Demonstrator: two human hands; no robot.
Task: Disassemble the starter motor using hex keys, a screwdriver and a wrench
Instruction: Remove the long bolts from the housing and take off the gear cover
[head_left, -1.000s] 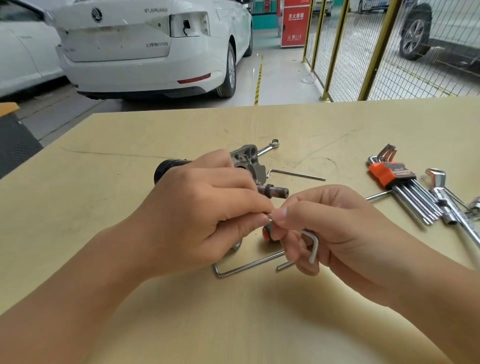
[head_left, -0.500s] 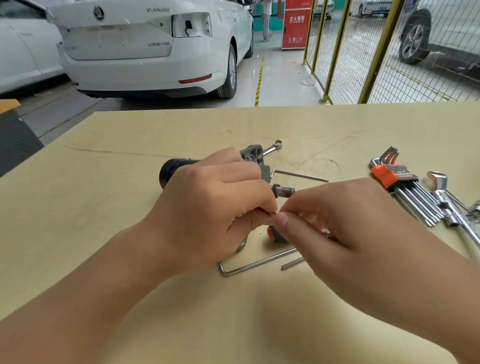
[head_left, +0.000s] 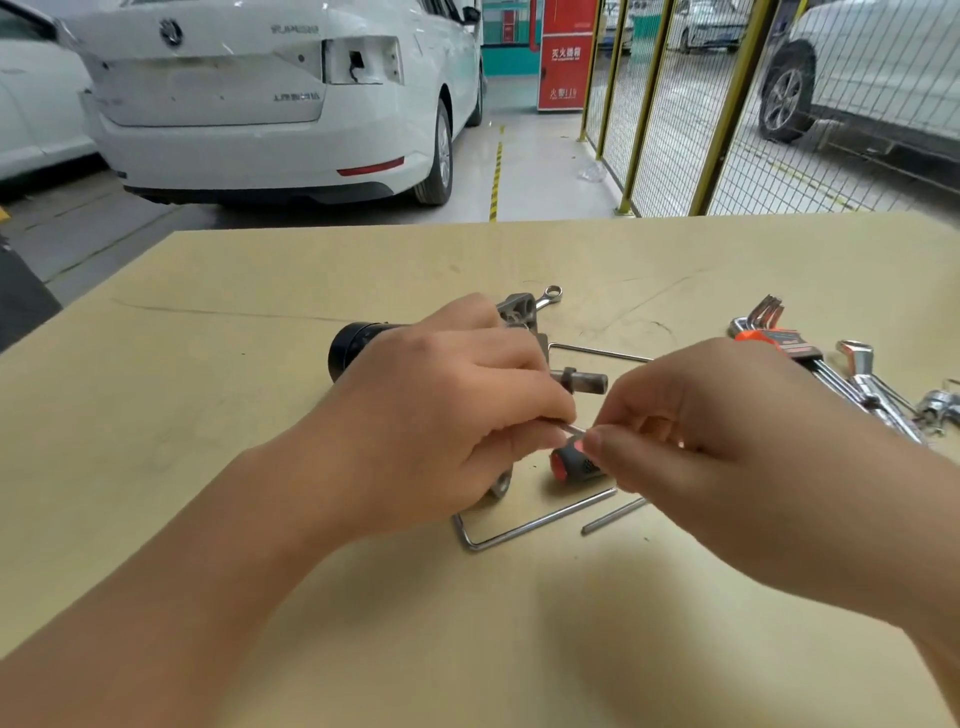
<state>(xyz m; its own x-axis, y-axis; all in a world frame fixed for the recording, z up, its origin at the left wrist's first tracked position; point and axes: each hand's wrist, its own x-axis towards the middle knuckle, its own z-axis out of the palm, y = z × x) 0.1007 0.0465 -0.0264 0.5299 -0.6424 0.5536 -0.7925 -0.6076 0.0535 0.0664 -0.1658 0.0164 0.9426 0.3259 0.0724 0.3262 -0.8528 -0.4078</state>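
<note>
Steel hex key (head_left: 574, 429) sits pinched in our right hand (head_left: 727, 441), while our left hand (head_left: 441, 415) grips the starter motor (head_left: 358, 345) mid-surface. We judge it may slip out of the hidden screw and round its head.

The desk (head_left: 260, 364) looks like matt, scuffed wooden board, while the hex keys (head_left: 535, 525) at lower centre and the wrench (head_left: 550, 296) above are shiny bare metal.
</note>
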